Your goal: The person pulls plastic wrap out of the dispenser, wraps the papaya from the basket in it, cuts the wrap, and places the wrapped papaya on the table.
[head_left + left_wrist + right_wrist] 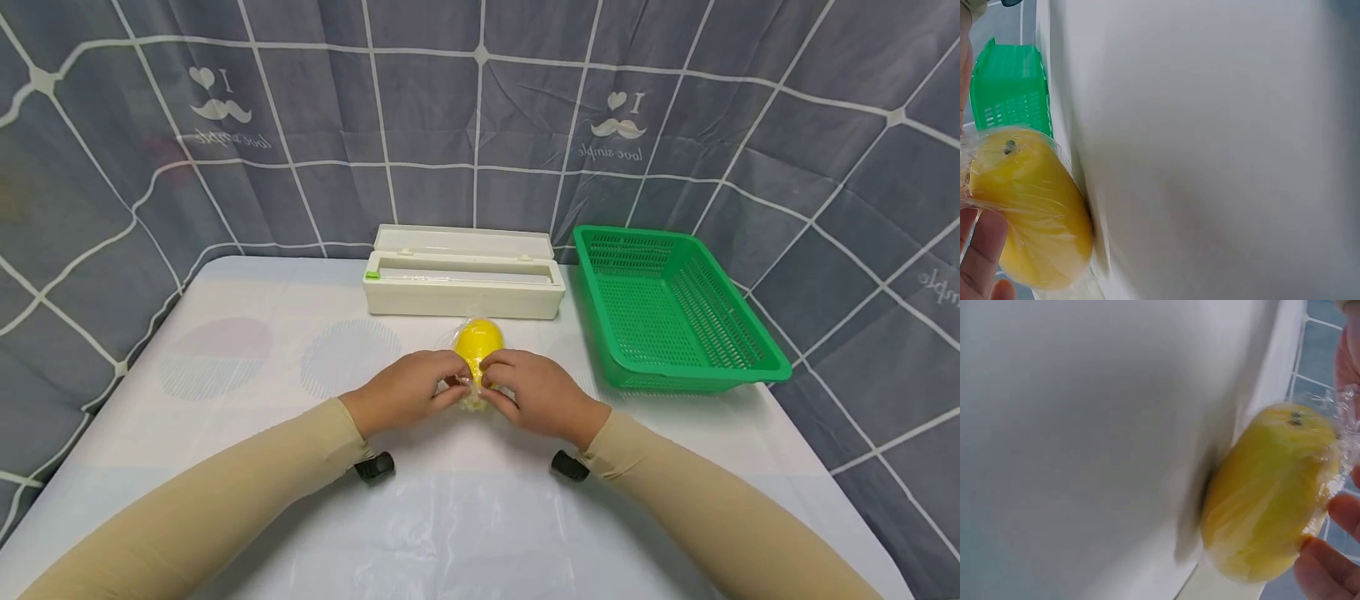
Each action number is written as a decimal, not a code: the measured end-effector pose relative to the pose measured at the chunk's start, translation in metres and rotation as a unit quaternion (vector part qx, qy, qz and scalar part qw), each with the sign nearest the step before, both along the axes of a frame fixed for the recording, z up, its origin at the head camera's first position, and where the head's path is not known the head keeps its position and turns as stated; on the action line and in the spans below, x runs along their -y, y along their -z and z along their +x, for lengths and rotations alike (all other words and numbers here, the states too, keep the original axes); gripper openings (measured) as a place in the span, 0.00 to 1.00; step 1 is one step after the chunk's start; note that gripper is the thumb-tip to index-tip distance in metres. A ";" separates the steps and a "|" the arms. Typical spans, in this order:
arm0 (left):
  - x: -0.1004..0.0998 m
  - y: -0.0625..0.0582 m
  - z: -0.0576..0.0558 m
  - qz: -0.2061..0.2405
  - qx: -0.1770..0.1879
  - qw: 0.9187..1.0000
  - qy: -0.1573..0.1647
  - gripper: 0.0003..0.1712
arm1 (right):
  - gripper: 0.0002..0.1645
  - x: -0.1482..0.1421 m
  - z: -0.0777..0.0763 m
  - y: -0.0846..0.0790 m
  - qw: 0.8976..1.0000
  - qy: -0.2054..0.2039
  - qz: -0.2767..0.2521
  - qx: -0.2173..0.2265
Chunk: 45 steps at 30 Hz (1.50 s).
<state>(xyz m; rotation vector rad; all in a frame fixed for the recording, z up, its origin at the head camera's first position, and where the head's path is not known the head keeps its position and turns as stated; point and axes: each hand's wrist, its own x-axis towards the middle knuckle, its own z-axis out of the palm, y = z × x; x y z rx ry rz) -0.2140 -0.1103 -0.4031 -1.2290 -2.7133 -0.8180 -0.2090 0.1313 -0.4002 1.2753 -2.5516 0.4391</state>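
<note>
A yellow oval fruit that looks like a mango [480,340] lies on the table under clear plastic wrap [1329,481], a small dark mark at its near end. From its left, my left hand [412,389] pinches the gathered wrap, thumb against bent fingers. My right hand [546,393] pinches the wrap on the other side, its fingertips close to the left ones. Both wrist views show the film stretched over the mango [1041,212] and bunched at one end; fingertips [1319,556] touch the wrapped side. Part of each hand falls outside its wrist view.
Behind the fruit stands a long white wrap dispenser [465,300], its lid up, with a green slider [372,275] at its left end. A green plastic basket [705,379] sits at the right. Grey checked cloth [427,108] hangs behind the white-covered table [465,533].
</note>
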 end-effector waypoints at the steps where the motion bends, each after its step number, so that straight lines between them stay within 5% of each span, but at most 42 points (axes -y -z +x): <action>1: 0.000 0.000 -0.001 0.001 0.004 1.000 -0.002 0.03 | 0.06 0.000 0.000 -0.001 1.000 0.000 -0.002 0.008; 10: -0.002 0.000 -0.002 0.000 0.052 0.999 -0.015 0.19 | 0.06 0.000 -0.001 -0.001 0.994 0.026 -0.074 0.078; 15: -0.006 0.000 -0.003 -0.009 0.049 0.998 -0.031 0.09 | 0.04 0.001 -0.001 -0.001 0.993 0.021 -0.087 0.082; 24: -0.008 0.000 -0.008 0.038 0.124 0.989 -0.077 0.07 | 0.04 0.011 -0.001 -0.002 0.990 0.068 -0.105 0.071; 31: -0.007 0.000 -0.011 0.084 0.110 0.985 -0.102 0.19 | 0.03 0.017 -0.007 0.003 0.970 0.136 -0.166 0.110; 37: -0.010 0.000 -0.011 0.081 0.116 0.984 -0.109 0.14 | 0.09 0.021 -0.010 0.006 0.957 0.167 -0.201 0.129; 41: -0.012 -0.001 -0.011 0.067 0.092 0.987 -0.116 0.10 | 0.06 0.021 -0.012 0.006 0.956 0.166 -0.203 0.134; 45: -0.013 0.001 -0.014 0.038 0.073 0.989 -0.124 0.18 | 0.07 0.021 -0.014 0.008 0.966 0.169 -0.157 0.115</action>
